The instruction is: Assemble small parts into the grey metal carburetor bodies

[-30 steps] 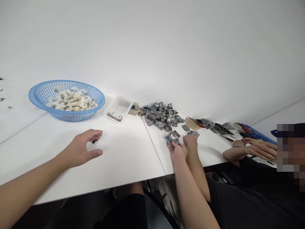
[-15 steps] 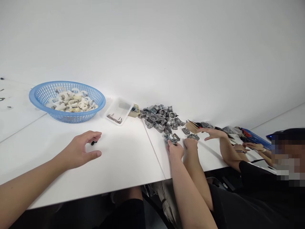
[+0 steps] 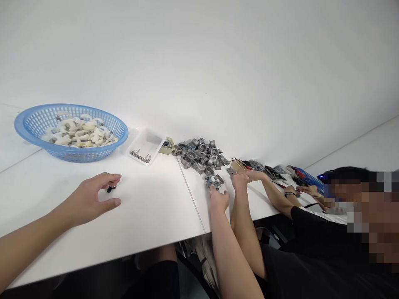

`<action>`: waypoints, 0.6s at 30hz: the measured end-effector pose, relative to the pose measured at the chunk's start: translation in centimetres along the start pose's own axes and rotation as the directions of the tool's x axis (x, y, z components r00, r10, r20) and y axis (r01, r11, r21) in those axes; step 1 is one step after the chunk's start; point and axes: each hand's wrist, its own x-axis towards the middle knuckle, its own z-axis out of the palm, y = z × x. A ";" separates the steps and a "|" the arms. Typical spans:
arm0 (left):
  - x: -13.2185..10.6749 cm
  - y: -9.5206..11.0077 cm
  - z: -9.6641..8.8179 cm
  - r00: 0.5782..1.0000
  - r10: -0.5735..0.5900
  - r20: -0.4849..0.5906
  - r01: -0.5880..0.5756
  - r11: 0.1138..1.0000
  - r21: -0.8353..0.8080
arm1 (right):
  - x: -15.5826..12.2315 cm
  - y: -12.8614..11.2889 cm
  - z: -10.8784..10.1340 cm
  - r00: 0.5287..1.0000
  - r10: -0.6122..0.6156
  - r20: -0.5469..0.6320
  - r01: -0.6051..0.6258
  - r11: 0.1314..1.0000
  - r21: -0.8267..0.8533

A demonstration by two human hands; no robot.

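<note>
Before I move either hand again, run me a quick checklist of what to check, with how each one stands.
1. Left hand thumb and fingers apart: ok, a gap shows between them.
2. Small black piece held or on the table: cannot tell.
3. Right hand gripping the metal part just beyond it: cannot tell.
4. Room to the right of the right hand: not ok, a co-worker's hand is close by.
5. Clear tray upright, with thin metal pieces inside: ok.
6. Blue basket upright: ok.
</note>
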 end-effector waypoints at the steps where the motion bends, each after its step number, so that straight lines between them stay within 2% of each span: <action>1: 0.0 0.0 0.0 1.000 -0.004 -0.005 0.004 1.000 -0.001 | -1.0 -0.2 -0.4 0.999 0.016 -0.037 -0.016 1.000 -0.011; 3: 0.0 0.0 0.1 1.000 -0.009 -0.011 0.009 1.000 -0.002 | -3.7 -0.7 -1.2 0.994 -0.009 -0.107 0.007 1.000 -0.019; 5: 0.0 0.1 0.2 1.000 -0.017 -0.009 0.017 1.000 -0.003 | -7.1 -1.8 -1.9 0.986 -0.121 -0.113 0.121 0.993 -0.009; 6: 0.0 0.2 0.2 1.000 -0.022 -0.005 0.022 1.000 -0.005 | -8.9 -2.6 -2.1 0.973 -0.217 -0.073 0.219 0.976 0.018; 7: 0.0 0.2 0.1 1.000 -0.027 -0.002 0.027 1.000 -0.006 | -10.6 -3.5 -2.3 0.917 -0.399 0.008 0.396 0.910 0.123; 8: 0.0 0.2 0.1 0.999 -0.035 -0.001 0.035 0.999 -0.006 | -12.2 -4.7 -2.3 0.827 -0.552 0.103 0.519 0.821 0.236; 9: -0.1 0.2 0.1 0.999 -0.040 -0.003 0.040 0.999 -0.006 | -13.6 -5.9 -2.1 0.742 -0.645 0.183 0.572 0.751 0.328; 11: -0.1 0.1 0.0 0.999 -0.039 -0.014 0.039 0.999 -0.007 | -15.8 -8.6 -1.2 0.598 -0.739 0.310 0.584 0.667 0.464; 12: -0.1 0.0 0.1 0.999 -0.033 -0.019 0.033 0.999 -0.007 | -16.6 -10.0 -0.6 0.547 -0.748 0.375 0.563 0.661 0.496; 15: 0.0 -0.3 0.2 0.999 -0.008 -0.032 0.008 1.000 -0.006 | -18.2 -13.4 2.2 0.469 -0.694 0.546 0.473 0.720 0.508; 18: 0.2 -0.3 0.2 0.999 -0.013 -0.049 0.013 1.000 -0.006 | -19.6 -15.6 5.2 0.409 -0.629 0.661 0.368 0.777 0.511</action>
